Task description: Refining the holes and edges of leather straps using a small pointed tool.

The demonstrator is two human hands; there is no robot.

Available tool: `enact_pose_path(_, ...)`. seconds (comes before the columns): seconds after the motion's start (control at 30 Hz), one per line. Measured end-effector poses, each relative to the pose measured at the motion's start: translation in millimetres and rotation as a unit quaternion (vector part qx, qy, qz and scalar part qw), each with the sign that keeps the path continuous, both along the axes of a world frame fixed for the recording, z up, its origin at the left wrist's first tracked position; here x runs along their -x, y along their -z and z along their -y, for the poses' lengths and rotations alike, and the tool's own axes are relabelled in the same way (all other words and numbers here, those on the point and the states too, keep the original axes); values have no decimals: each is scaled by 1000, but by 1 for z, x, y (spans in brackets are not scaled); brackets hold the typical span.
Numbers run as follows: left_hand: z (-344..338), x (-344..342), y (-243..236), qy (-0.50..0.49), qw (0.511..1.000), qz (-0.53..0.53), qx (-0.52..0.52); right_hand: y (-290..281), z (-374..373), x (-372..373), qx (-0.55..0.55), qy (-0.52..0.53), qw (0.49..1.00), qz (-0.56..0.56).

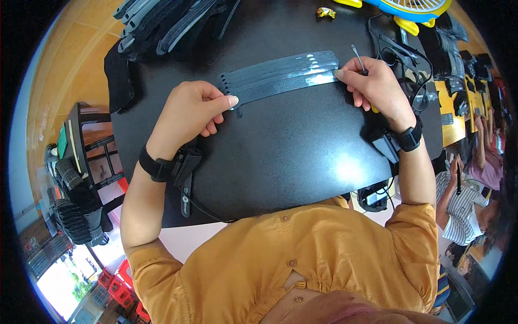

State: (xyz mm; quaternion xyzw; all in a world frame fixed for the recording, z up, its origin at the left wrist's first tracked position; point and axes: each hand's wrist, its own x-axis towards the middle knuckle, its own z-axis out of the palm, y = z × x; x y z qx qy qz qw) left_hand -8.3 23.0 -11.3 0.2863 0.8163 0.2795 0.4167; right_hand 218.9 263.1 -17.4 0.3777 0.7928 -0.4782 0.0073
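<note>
A row of grey-black strips (275, 73) lies across the black table, with glossy patches near the right end. My left hand (210, 108) pinches the lowest strip at its left end between thumb and index finger, the other fingers curled. My right hand (367, 81) pinches the right end of that same strip with thumb and index finger. A screwdriver (356, 51) with a thin metal shaft lies beside my right hand, partly hidden by it.
Stacks of dark strips (151, 27) lie at the back left of the black table (270, 156). A blue-yellow fan (410, 11), a gold wrapper (326, 12) and cables (404, 54) are at the back right. Other people (458, 200) work at tables on the right.
</note>
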Motion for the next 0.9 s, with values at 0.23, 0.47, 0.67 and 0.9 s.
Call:
enact_pose_path(0.23, 0, -1, 2, 1, 1000, -9, 6, 2, -1, 0, 3, -9, 1000, -15)
enact_pose_path(0.47, 0, -4, 2, 11, 999, -47, -11, 0, 2, -1, -45, -13, 999, -23)
enact_pose_path(0.67, 19, 1, -1, 1, 995, -8, -96, 6, -5, -8, 16, -4, 996, -85)
enact_pose_path(0.9, 90, -14, -41, -40, 987, -142, -68, -36, 19, -40, 63, -4, 983, -170)
